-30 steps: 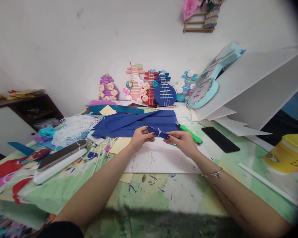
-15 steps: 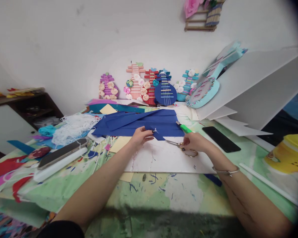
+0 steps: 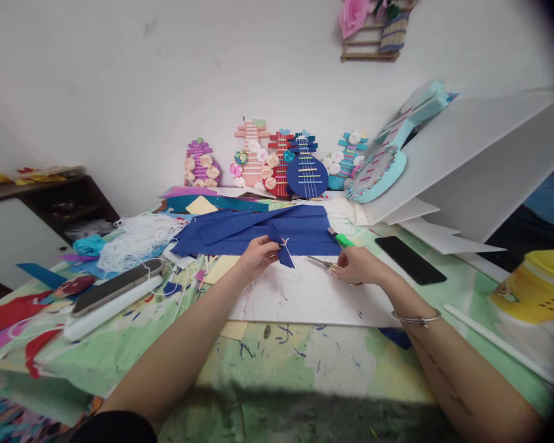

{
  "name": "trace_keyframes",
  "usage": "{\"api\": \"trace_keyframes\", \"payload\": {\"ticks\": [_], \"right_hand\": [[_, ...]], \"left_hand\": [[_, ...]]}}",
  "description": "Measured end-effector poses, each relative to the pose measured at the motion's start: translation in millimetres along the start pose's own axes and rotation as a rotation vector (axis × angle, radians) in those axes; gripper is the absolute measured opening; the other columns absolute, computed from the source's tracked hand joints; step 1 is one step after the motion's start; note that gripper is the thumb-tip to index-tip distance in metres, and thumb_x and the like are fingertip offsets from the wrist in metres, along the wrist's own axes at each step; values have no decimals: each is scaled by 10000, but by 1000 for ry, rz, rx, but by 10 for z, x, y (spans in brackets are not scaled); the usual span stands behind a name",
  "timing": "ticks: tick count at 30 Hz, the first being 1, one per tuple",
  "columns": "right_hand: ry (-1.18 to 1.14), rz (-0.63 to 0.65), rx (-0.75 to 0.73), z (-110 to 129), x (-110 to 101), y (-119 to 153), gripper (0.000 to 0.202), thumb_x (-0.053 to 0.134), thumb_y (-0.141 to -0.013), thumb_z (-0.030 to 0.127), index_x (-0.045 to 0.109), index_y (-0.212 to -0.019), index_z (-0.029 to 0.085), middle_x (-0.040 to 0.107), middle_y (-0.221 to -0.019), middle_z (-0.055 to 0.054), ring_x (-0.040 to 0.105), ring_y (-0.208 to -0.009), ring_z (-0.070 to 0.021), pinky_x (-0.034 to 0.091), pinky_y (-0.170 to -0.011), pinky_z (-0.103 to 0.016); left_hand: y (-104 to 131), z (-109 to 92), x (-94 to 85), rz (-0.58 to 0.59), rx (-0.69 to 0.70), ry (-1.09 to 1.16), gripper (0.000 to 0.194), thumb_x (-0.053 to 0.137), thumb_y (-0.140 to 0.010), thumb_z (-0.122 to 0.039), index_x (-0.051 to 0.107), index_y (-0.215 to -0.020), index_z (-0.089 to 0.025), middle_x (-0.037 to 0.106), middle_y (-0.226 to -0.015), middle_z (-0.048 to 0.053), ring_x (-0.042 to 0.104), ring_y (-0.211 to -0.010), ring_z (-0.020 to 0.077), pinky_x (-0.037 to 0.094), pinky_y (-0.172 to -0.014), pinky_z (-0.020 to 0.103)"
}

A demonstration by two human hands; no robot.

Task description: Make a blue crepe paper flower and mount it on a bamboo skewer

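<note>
Clock directions are read around the small blue bow-shaped piece (image 3: pixel 286 257) that we hold just above the front part of a white board (image 3: pixel 314 298). Its long axis is tilted, one end toward 11 o'clock and the other toward 5, with white string (image 3: pixel 286 243) tied at its middle. Our left hand (image 3: pixel 258 257) pinches it between thumb and fingertips. At 3 o'clock, our right hand (image 3: pixel 361 266) has its fingers curled on the handles of the scissors (image 3: pixel 323 263), whose blades point toward 9 to 10 o'clock, apart from the piece.

At 12 o'clock lie broad blue sheets (image 3: pixel 258 227), and beyond them decorated lute models (image 3: pixel 307 175) stand by a pale wall (image 3: pixel 120 80). A green utility knife (image 3: pixel 343 239) and a black phone (image 3: pixel 410 259) lie around 3, with a yellow container (image 3: pixel 535 286) past them. Large white panels (image 3: pixel 466 154) lean at 2, and a heap of white cord (image 3: pixel 138 240) sits near 9. Blue scraps dot the green-and-cream table cover (image 3: pixel 337 357) toward 6. Dark marks run along our right forearm; we cannot tell whether they are lettering.
</note>
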State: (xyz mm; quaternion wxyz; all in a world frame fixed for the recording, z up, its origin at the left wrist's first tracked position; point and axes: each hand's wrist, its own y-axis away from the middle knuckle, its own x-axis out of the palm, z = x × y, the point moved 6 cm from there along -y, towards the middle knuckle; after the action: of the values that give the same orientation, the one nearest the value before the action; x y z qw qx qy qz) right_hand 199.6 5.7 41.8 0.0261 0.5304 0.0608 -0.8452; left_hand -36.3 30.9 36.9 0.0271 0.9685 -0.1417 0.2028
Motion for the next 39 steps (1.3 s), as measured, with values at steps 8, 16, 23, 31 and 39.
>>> {"api": "trace_keyframes", "payload": {"ticks": [8, 16, 23, 31, 39], "right_hand": [[-608, 135, -11, 223, -75, 78, 391, 730, -631, 412, 644, -895, 137, 545, -560, 10, 440, -449, -84, 314, -413, -214], [-758, 221, -64, 496, 139, 179, 339, 735, -622, 449, 555, -663, 165, 406, -435, 67, 320, -374, -53, 219, -379, -203], [-748, 232, -96, 565, 208, 202, 352, 724, -632, 480, 576, -654, 161, 387, -398, 72, 306, -358, -55, 218, -370, -206], [-790, 247, -85, 543, 251, 186, 346, 725, -622, 472, 584, -644, 156, 404, -381, 67, 311, -337, -56, 204, -347, -204], [-802, 255, -84, 545, 255, 186, 305, 728, -638, 423, 579, -644, 157, 409, -384, 68, 318, -338, -56, 212, -336, -194]], "left_hand": [[-19, -48, -13, 29, 87, 2, 228, 729, -565, -140, 669, -783, -106, 679, -776, 47, 608, -684, 131, 462, -660, 260], [6, -75, 41, 76, 114, 18, 246, 701, -580, -122, 654, -821, -118, 661, -759, 22, 599, -656, 113, 460, -652, 249], [34, -46, 125, 152, 110, 9, 166, 666, -618, -114, 642, -781, -96, 681, -735, 67, 654, -696, 180, 486, -701, 309], [48, -28, 143, 167, 96, 7, 149, 654, -634, -110, 622, -778, -89, 687, -717, 82, 665, -699, 197, 493, -685, 309], [48, -44, 157, 157, 87, 9, 147, 649, -630, -104, 621, -773, -89, 686, -708, 81, 663, -694, 195, 490, -676, 304]]}}
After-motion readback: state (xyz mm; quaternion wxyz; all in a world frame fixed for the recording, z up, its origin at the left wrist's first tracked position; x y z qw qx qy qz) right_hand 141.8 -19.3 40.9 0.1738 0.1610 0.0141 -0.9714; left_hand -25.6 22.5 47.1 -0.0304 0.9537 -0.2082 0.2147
